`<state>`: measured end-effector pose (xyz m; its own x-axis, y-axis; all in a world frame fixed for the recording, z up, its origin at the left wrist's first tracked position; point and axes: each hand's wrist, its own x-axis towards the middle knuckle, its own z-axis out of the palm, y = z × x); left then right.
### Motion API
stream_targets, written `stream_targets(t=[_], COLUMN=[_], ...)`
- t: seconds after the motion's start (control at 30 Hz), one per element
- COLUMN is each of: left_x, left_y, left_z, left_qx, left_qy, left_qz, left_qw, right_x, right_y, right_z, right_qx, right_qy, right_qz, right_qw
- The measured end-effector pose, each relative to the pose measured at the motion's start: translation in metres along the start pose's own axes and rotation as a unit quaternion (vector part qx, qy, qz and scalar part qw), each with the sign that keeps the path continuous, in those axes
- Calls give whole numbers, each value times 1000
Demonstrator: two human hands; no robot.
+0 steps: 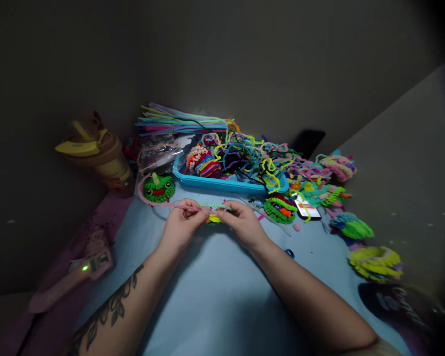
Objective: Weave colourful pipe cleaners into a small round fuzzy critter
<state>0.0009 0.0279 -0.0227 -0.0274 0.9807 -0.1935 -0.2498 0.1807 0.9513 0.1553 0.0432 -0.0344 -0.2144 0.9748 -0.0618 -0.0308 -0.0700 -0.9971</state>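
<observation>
My left hand (183, 220) and my right hand (241, 221) meet over a light blue cloth (215, 287), both pinched on a small yellow-green pipe cleaner piece (215, 216) between them. A pink pipe cleaner (148, 200) trails from my left fingers and curves back toward a green frog-faced figure (158, 188). Behind my hands stands a blue tray (222, 185) heaped with tangled pipe cleaners of many colours.
Straight pipe cleaners (181, 121) lie in a bundle at the back. Finished fuzzy pieces (374, 262) and a phone (307, 207) sit to the right. A brown and yellow bottle (100, 153) stands at left, a pink glue gun (74, 277) with a green light nearer.
</observation>
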Motion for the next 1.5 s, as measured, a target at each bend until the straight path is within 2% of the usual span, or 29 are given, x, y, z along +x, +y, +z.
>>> stream_targets(t=[0.33,0.5,0.6,0.7,0.77,0.83,0.9,0.97,1.03,1.1,1.13,1.2,1.33,1.4,1.5], left_x=[0,3,6,8,9,10,12,13,13,13,13,13,15,16,14], left_y=[1,20,36,46,47,44,38,32,27,25,23,21,16,15,15], left_z=[-1,-15,-30,-42,-48,-52,-55,-55,-52,-47,-44,-41,-40,-41,-38], left_qx=[-54,-174,-205,-174,-160,-133,-52,59,145,201,214,209,187,217,299], left_qy=[-6,88,122,191,224,261,293,280,172,75,47,34,73,79,54], left_qz=[5,82,179,278,297,289,275,246,183,141,125,100,82,90,98], left_qw=[999,977,955,925,914,911,914,926,957,967,968,972,976,969,948], right_x=[2,6,8,10,11,12,12,12,11,10,10,9,8,7,6], right_y=[-1,3,6,9,11,13,14,14,12,10,10,8,5,4,4], right_z=[-3,-9,-10,-11,-11,-12,-13,-13,-12,-12,-12,-12,-11,-10,-8], right_qx=[-26,-74,-78,-57,-46,-40,-33,-18,-3,-5,-11,-21,-31,-37,-50], right_qy=[21,52,70,82,90,100,105,99,83,69,64,59,43,33,21], right_qz=[-37,-79,-78,-65,-60,-56,-56,-58,-65,-77,-84,-94,-108,-115,-125], right_qw=[999,993,991,993,993,993,992,993,994,995,994,994,993,992,991])
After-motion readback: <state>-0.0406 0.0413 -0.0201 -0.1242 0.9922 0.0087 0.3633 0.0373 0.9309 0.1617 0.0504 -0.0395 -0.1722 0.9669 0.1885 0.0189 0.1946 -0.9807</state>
